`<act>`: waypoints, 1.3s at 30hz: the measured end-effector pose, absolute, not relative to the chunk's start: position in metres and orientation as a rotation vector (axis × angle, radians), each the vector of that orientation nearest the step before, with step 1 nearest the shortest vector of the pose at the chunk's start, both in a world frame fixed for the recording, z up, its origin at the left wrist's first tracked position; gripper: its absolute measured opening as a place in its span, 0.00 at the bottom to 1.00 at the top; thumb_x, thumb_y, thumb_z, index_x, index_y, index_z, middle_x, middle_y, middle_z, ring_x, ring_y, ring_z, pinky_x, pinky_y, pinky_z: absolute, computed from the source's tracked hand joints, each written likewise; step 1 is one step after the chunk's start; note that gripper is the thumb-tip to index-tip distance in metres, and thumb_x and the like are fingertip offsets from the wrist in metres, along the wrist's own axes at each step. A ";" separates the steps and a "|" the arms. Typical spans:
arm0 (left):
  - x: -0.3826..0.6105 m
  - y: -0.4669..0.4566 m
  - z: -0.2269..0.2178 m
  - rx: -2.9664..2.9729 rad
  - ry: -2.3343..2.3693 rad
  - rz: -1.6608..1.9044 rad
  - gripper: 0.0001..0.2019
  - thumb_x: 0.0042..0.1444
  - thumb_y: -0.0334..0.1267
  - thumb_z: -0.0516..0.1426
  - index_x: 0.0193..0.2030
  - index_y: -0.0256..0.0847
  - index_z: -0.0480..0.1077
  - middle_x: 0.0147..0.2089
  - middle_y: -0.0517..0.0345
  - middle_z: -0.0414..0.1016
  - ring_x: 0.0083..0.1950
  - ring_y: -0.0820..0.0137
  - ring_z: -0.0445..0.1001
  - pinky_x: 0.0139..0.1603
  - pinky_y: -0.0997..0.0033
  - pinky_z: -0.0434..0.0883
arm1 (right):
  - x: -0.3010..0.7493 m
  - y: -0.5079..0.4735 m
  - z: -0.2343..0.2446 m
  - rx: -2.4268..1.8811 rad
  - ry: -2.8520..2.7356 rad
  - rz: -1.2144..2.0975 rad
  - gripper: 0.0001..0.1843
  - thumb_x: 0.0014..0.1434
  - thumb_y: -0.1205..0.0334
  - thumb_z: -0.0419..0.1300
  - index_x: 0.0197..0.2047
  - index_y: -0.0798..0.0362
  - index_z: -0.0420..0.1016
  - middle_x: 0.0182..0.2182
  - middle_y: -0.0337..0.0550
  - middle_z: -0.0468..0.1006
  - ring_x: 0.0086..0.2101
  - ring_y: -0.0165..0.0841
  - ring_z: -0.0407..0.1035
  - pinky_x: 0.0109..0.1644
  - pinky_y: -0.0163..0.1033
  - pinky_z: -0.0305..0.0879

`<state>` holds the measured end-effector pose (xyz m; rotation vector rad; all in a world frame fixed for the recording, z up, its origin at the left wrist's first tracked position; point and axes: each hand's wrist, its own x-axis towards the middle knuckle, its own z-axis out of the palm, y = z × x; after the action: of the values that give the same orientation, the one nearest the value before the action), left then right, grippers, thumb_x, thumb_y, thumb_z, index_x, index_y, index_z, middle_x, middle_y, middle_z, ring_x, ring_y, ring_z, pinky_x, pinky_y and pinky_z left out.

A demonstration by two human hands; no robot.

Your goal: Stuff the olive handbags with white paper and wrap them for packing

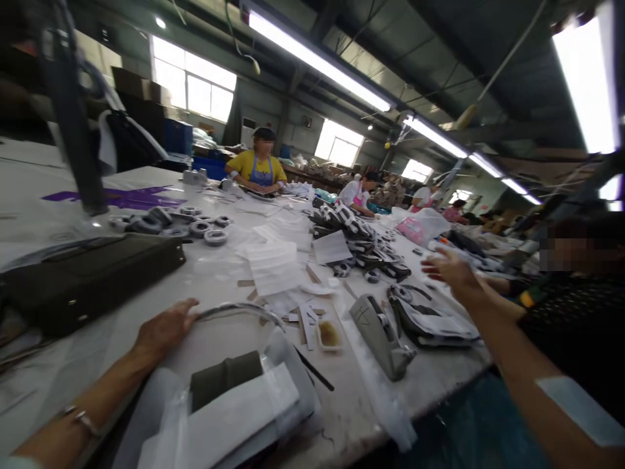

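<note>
My left hand (165,329) lies palm down on the white table (351,417), fingers stretched toward the end of a curved grey band (241,308) and touching it. In front of it a folded dark grey item (224,379) sits in a clear plastic bag, partly under white paper (239,417). My right hand (448,270) is raised over the right side of the table with its fingers spread and nothing in it. It hovers above a dark piece covered in white wrap (430,324), next to a grey tape dispenser (379,333).
A black case (83,277) lies at the left, grey rolls (193,225) behind it. White sheets (273,266), a small dish (329,333) and a pile of black-and-white straps (364,244) fill the middle. A person in a dark top (561,326) sits close on the right; other workers sit farther along.
</note>
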<state>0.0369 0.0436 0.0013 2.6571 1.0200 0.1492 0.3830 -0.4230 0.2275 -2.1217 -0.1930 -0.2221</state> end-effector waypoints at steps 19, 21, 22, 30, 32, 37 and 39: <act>0.026 0.030 0.011 2.460 1.109 0.150 0.13 0.61 0.42 0.51 0.47 0.44 0.73 0.43 0.57 0.80 0.43 0.67 0.76 0.43 0.73 0.67 | 0.190 -0.238 0.012 -2.231 -1.431 0.414 0.23 0.65 0.55 0.56 0.61 0.51 0.71 0.64 0.49 0.66 0.62 0.44 0.60 0.68 0.46 0.54; 0.029 0.024 0.008 2.459 1.075 0.147 0.13 0.62 0.41 0.50 0.46 0.44 0.73 0.43 0.55 0.80 0.43 0.65 0.76 0.43 0.71 0.67 | 0.191 -0.238 0.011 -2.234 -1.434 0.425 0.23 0.65 0.54 0.56 0.61 0.51 0.71 0.64 0.49 0.65 0.62 0.43 0.60 0.68 0.46 0.54; 0.032 0.021 0.006 2.453 1.072 0.148 0.12 0.62 0.39 0.50 0.44 0.43 0.74 0.42 0.53 0.80 0.43 0.64 0.76 0.44 0.69 0.67 | 0.191 -0.238 0.011 -2.234 -1.434 0.430 0.23 0.65 0.54 0.55 0.61 0.51 0.71 0.64 0.49 0.65 0.62 0.44 0.60 0.68 0.46 0.54; 0.042 0.022 0.002 2.254 1.075 0.216 0.16 0.55 0.30 0.54 0.50 0.39 0.73 0.46 0.53 0.80 0.45 0.68 0.76 0.44 0.74 0.68 | 0.198 -0.261 -0.011 -2.296 -1.387 0.444 0.27 0.65 0.51 0.51 0.63 0.51 0.69 0.65 0.49 0.64 0.63 0.43 0.60 0.68 0.45 0.54; 0.033 0.023 0.002 2.208 1.069 0.238 0.18 0.57 0.33 0.54 0.54 0.37 0.71 0.46 0.52 0.80 0.45 0.68 0.76 0.44 0.74 0.68 | 0.202 -0.269 -0.014 -2.333 -1.406 0.476 0.28 0.65 0.48 0.49 0.64 0.49 0.69 0.66 0.48 0.63 0.63 0.44 0.60 0.69 0.48 0.55; 0.002 0.014 -0.001 2.157 0.947 0.224 0.16 0.49 0.41 0.60 0.45 0.40 0.75 0.38 0.57 0.79 0.39 0.67 0.75 0.39 0.73 0.66 | 0.230 -0.277 -0.005 -2.308 -1.406 0.604 0.27 0.59 0.44 0.55 0.57 0.44 0.76 0.66 0.44 0.64 0.65 0.46 0.57 0.69 0.51 0.53; -0.005 0.011 -0.005 2.139 0.908 0.228 0.16 0.46 0.40 0.60 0.43 0.41 0.75 0.35 0.59 0.78 0.37 0.67 0.74 0.37 0.73 0.65 | 0.247 -0.272 0.007 -2.243 -1.316 0.552 0.24 0.57 0.43 0.55 0.49 0.44 0.81 0.64 0.43 0.68 0.63 0.46 0.61 0.68 0.49 0.56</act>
<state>-0.0050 0.0112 -0.0047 2.1386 0.9080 0.2275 0.2471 -0.2720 0.0067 -2.2433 -1.3159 0.5520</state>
